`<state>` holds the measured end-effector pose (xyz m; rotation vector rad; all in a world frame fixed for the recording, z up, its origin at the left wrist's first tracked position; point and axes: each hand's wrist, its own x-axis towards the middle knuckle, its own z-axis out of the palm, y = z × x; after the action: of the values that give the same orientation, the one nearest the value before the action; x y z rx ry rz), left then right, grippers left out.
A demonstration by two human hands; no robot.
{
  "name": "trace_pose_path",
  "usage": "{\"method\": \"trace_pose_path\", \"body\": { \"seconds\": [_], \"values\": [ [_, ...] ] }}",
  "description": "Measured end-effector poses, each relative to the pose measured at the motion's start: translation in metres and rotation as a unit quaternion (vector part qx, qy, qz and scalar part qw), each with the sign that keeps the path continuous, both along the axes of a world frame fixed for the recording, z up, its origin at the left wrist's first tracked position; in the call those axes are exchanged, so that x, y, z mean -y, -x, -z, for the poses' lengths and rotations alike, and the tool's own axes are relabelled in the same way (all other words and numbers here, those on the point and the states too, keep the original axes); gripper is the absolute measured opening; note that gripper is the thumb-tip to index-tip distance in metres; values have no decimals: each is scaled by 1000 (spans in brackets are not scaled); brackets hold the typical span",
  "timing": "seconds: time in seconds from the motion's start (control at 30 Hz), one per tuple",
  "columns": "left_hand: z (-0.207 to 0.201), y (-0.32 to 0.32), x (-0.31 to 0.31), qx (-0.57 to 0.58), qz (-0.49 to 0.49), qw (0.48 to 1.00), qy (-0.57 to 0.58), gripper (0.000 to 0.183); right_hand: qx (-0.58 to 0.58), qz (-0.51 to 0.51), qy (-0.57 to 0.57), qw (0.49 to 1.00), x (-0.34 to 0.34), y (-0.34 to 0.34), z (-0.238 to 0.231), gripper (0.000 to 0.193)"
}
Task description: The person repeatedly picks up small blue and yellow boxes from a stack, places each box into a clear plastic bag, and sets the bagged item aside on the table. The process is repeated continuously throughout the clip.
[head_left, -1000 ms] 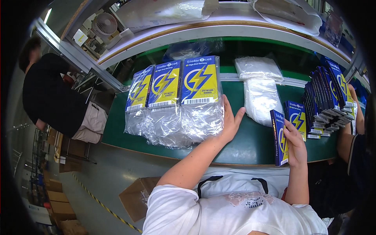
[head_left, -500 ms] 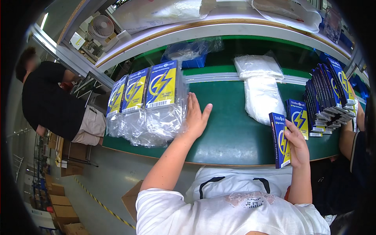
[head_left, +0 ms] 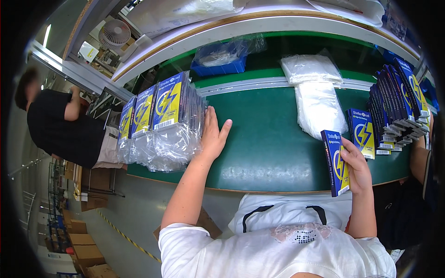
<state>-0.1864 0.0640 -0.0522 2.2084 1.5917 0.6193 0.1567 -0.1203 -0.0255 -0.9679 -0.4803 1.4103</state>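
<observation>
My left hand [head_left: 214,138] lies with its fingers stretched out against the right side of the bagged battery boxes [head_left: 168,104]. These blue and yellow boxes stand in three rows at the table's left, each in a clear plastic bag whose loose end crumples toward me. Near the front edge, my right hand [head_left: 358,167] grips a single unbagged battery box [head_left: 334,162], upright with its spine partly toward me. Just beyond it stands another box [head_left: 361,133]. The thumb and fingertips behind the held box are partly hidden.
Flat clear bags [head_left: 320,106] lie in a pile on the green table [head_left: 250,143]. Stacked unbagged boxes [head_left: 391,104] fill the right side, beside another person's arm [head_left: 419,155]. A blue bin [head_left: 220,67] sits under the shelf [head_left: 278,23]. At left stands a person [head_left: 65,123].
My left hand and the bagged boxes have shifted left along the table. The right hand still holds its box. The view has turned slightly, and the person at left has raised an arm.
</observation>
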Motion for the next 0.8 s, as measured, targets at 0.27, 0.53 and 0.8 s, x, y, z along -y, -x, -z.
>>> {"method": "trace_pose_path", "body": {
  "seconds": [0.27,0.53,0.8],
  "values": [
    [-40,-13,52,-39,197,971,-131,59,-8,-31,-4,999,-3,1,7,50],
    [-161,59,86,94,-193,808,-549,27,15,-28,-12,999,2,-3,1,49],
    [-126,260,-12,239,-327,909,-94,55,23,-52,-9,998,2,0,0,53]
  ]
}}
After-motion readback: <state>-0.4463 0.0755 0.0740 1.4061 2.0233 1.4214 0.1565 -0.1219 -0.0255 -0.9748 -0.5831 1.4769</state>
